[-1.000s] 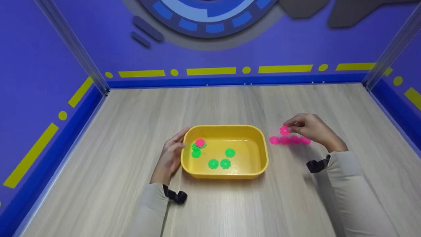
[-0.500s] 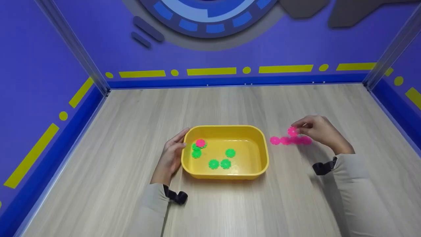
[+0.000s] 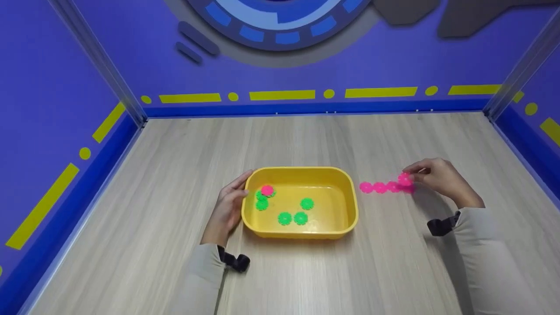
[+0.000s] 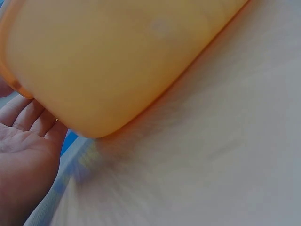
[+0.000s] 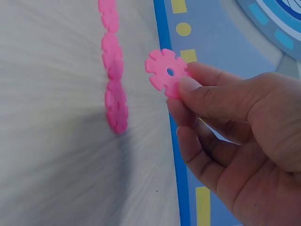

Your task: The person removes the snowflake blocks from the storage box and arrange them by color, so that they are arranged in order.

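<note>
A yellow tub point(image 3: 300, 234) holds several green notched discs point(image 3: 307, 204) and one pink disc point(image 3: 267, 190) at its left end. My left hand point(image 3: 224, 210) grips the tub's left side, thumb over the rim, fingers along the outside wall point(image 4: 108, 70). Between thumb and fingertips, my right hand point(image 3: 444, 179) pinches a pink disc point(image 5: 163, 70) by its edge. That disc is held above the right end of a row of pink discs point(image 3: 379, 187) lying on the table to the right of the tub; the right wrist view shows it apart from the row point(image 5: 113, 56).
The wood-grain table point(image 3: 192, 153) extends around the tub to blue panels point(image 3: 280, 78) at the back and both sides. Each wrist wears a black camera.
My right hand has moved to the right along the pink row and slightly toward the near edge, carrying the pinched disc. My left hand and the tub stay in place.
</note>
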Tool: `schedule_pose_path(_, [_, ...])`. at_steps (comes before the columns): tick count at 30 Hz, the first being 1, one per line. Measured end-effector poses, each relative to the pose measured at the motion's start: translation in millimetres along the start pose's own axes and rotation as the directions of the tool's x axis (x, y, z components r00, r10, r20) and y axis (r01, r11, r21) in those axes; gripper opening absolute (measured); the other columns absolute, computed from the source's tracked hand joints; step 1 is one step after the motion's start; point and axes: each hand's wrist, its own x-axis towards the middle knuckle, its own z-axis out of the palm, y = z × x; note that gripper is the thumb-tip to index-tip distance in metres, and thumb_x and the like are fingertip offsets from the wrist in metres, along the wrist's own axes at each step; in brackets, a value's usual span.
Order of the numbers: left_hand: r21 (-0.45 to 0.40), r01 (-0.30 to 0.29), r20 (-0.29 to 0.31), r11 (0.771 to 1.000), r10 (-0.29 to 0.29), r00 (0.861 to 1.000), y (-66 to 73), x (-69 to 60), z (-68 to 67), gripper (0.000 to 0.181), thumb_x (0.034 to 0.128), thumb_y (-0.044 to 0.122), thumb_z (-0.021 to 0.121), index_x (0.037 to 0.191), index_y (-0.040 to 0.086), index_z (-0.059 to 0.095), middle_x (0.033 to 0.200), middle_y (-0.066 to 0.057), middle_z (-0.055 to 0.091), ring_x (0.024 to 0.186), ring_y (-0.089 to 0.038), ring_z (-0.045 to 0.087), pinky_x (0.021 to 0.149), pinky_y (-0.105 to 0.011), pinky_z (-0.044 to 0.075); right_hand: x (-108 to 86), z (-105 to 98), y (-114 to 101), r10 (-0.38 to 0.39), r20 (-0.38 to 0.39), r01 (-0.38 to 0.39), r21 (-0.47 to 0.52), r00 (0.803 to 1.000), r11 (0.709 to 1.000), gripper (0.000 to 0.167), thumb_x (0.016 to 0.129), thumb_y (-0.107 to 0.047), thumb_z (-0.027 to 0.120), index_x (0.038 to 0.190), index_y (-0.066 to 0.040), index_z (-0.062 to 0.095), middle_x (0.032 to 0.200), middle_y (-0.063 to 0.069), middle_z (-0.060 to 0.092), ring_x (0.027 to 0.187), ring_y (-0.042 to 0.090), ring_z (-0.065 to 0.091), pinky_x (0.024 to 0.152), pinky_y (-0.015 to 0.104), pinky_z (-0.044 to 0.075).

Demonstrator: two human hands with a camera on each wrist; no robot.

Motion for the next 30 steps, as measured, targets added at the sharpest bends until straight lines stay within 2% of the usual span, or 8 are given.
schedule_pose_path(5, [-0.006, 0.001, -0.003, 1.0, -0.001, 1.0, 0.0, -1.0, 0.5, 0.061, 0.085, -0.01, 0.042, 0.145, -0.006, 0.033, 0.155, -0.018, 0.031, 0.144, -0.025, 0.029, 0.116, -0.036, 0.027, -3.2, -3.6, 6.5, 0.053, 0.005, -0.053, -0.002, 0.999, 0.999, 0.023, 0.084, -0.003, 0.063, 0.105, 0.0, 0.073, 0.103, 0.022, 0.07, 0.087, 0.028, 0.063, 0.068, 0.021, 0.048])
schedule_pose_path(10, [-0.002, -0.007, 0.004, 1.0, 0.007, 1.0, -0.1, -1.0, -0.1, 0.062, 0.0845, -0.011, 0.042, 0.145, -0.007, 0.032, 0.155, -0.018, 0.03, 0.144, -0.025, 0.029, 0.116, -0.037, 0.027, -5.5, -5.2, 12.9, 0.114, 0.028, -0.114, -0.002, 0.993, 0.993, 0.025, 0.086, -0.008, 0.062, 0.107, 0.0, 0.072, 0.106, 0.023, 0.069, 0.092, 0.032, 0.062, 0.071, 0.027, 0.048])
schedule_pose_path(22, [-0.017, -0.019, 0.013, 1.0, 0.02, 1.0, -0.3, -0.9, 0.0, 0.062, 0.0837, -0.011, 0.041, 0.145, -0.009, 0.032, 0.154, -0.019, 0.032, 0.143, -0.025, 0.03, 0.117, -0.038, 0.025, -7.7, -7.5, 29.9, 0.166, 0.055, -0.164, -0.031, 0.985, 0.986, 0.023, 0.085, -0.008, 0.064, 0.105, 0.001, 0.071, 0.104, 0.022, 0.068, 0.085, 0.022, 0.059, 0.069, 0.026, 0.045])
schedule_pose_path(30, [-0.016, -0.015, 0.02, 1.0, 0.015, 1.0, 0.3, -1.3, 0.8, 0.06, 0.0852, -0.012, 0.038, 0.145, -0.009, 0.031, 0.155, -0.02, 0.03, 0.144, -0.026, 0.028, 0.118, -0.039, 0.024, -7.3, -7.3, 34.6, 0.17, 0.062, -0.167, -0.038, 0.984, 0.985, 0.024, 0.085, -0.007, 0.065, 0.105, 0.004, 0.07, 0.103, 0.024, 0.068, 0.081, 0.017, 0.057, 0.066, 0.026, 0.045])
